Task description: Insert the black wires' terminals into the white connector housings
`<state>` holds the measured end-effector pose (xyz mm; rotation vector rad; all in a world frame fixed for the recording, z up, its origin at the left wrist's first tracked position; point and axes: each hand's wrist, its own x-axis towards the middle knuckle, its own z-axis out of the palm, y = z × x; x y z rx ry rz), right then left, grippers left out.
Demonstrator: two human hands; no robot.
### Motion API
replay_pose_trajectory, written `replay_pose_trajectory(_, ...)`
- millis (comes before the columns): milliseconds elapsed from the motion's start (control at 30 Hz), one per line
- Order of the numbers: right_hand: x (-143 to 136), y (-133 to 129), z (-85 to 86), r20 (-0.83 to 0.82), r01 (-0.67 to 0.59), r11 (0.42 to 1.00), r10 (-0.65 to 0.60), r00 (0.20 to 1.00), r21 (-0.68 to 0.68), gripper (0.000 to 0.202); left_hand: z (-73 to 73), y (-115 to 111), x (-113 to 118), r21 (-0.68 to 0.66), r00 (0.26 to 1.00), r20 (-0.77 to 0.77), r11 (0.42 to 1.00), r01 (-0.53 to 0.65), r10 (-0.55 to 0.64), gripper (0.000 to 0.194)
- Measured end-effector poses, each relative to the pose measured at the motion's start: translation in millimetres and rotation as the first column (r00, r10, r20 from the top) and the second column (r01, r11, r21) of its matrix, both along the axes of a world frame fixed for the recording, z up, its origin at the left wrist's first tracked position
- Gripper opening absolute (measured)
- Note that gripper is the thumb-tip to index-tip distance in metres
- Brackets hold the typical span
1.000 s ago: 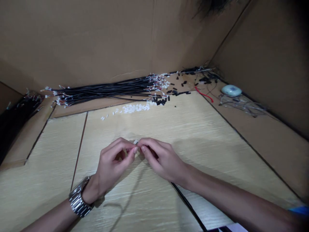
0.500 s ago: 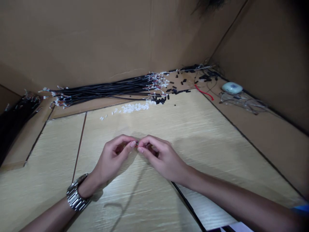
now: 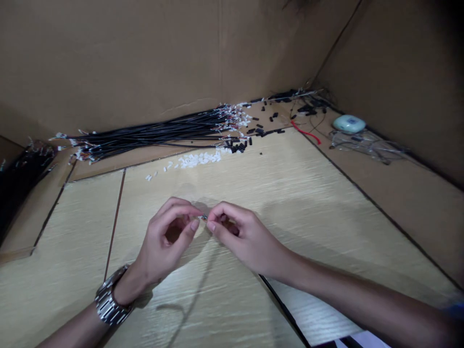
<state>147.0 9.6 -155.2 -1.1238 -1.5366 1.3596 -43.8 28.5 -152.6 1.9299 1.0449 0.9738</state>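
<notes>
A black cable (image 3: 279,302) runs from the front edge of the table up under my right hand (image 3: 241,234). My right thumb and forefinger are pinched round its end, where short thin coloured wires (image 3: 204,218) stick out to the left. My left hand (image 3: 166,234), with a metal watch on the wrist, faces it, thumb and forefinger curled about the wire tips. A small whitish bit shows at those tips, too small to make out. Both hands are just above the pale wooden table (image 3: 152,319).
Behind my hands lie white connector pieces (image 3: 199,158), short black pieces (image 3: 237,146) and a bundle of black cables (image 3: 152,133). More cables (image 3: 21,179) lie at the left. A red strip (image 3: 306,133) and a pale rounded object (image 3: 349,123) are at right. Cardboard walls (image 3: 145,58) stand around.
My left fingertips have drawn slightly left and loosened, so more of the wires shows between the hands. My right hand keeps its pinch. The camera view has shifted a little.
</notes>
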Motion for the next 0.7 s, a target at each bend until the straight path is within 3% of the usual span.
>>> replay_pose_trajectory(200, 1.2, 0.6, 3.3, -0.045, 0.004, 0.998, -0.007, 0.999, -0.062, 0.010, 1.0, -2.2, -0.1, 0.185, 0.994, -0.106, 0.983, 0.022, -0.002, 0.012)
replay_pose_trajectory(400, 1.7, 0.5, 3.5, -0.207, -0.101, 0.969, 0.053, 0.977, -0.227, 0.012, 1.4, -2.3, -4.4, 0.457, 0.978, -0.206, 0.885, 0.086, 0.011, 0.025)
replay_pose_trajectory(467, 1.5, -0.2, 3.1, -0.206, -0.096, 0.973, 0.052, 0.977, -0.209, 0.013, 0.7, -1.3, -4.0, 0.411, 0.982, -0.185, 0.911, 0.037, 0.044, 0.024)
replay_pose_trajectory(567, 1.2, -0.5, 3.3, -0.183, -0.064, 0.983, 0.032, 0.983, -0.172, 0.014, -0.3, 0.9, -2.4, 0.188, 0.983, -0.173, 0.982, -0.021, 0.054, 0.014)
replay_pose_trajectory(700, 1.3, 0.1, 5.2, -0.131, -0.052, 0.989, 0.034, 0.991, -0.140, 0.012, -0.3, 4.5, -1.3, -0.004, 0.991, -0.132, 0.999, 0.037, -0.037, 0.007)
